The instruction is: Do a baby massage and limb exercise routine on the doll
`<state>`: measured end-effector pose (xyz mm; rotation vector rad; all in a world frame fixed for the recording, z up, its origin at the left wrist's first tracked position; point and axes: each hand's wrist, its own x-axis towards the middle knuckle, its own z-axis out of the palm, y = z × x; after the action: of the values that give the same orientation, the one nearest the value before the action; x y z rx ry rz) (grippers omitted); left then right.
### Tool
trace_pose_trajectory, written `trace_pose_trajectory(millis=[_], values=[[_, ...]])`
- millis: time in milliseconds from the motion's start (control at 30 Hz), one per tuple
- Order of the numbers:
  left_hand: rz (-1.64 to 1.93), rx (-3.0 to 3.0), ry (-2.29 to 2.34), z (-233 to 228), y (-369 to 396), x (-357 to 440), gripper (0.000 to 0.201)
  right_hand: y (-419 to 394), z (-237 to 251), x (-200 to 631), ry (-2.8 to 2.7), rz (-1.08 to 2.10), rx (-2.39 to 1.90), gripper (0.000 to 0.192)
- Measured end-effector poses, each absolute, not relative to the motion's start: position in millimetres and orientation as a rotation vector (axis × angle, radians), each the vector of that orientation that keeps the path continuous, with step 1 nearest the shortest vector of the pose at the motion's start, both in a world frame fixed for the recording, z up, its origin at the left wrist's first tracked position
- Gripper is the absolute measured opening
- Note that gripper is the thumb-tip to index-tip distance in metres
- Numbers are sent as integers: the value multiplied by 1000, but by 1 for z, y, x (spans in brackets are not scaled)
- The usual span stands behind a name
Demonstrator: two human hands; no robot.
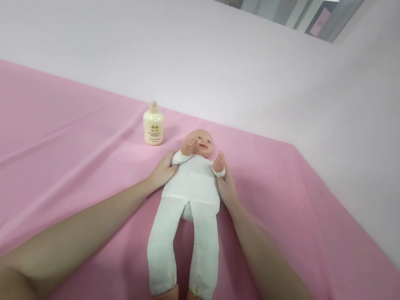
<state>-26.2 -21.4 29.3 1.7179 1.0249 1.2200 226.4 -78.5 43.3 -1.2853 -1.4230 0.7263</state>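
A baby doll [193, 181] in a white top and white trousers lies face up in the middle, its head away from me and its feet toward me. My left hand [163, 169] holds the doll's side under its bent arm, with the fingertips hidden behind its body. On the other side, my right hand [228, 187] grips the doll's flank below its raised hand; most of those fingers are out of sight too. The doll's back seems to rest on the pink cloth, though its underside is hidden.
A cream-coloured pump bottle [153, 124] stands upright on the pink cloth [58, 136], left of the doll's head. White walls [197, 61] rise behind and to the right. Above the back wall is a window [264, 1] with lights showing in it.
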Motion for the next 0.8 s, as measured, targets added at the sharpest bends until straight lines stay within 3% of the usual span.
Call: trace_pose_trajectory(millis=[800], values=[[1210,1699,1046,28,-21,-26,48,-80,43,228,-1442,695,-1343,57]])
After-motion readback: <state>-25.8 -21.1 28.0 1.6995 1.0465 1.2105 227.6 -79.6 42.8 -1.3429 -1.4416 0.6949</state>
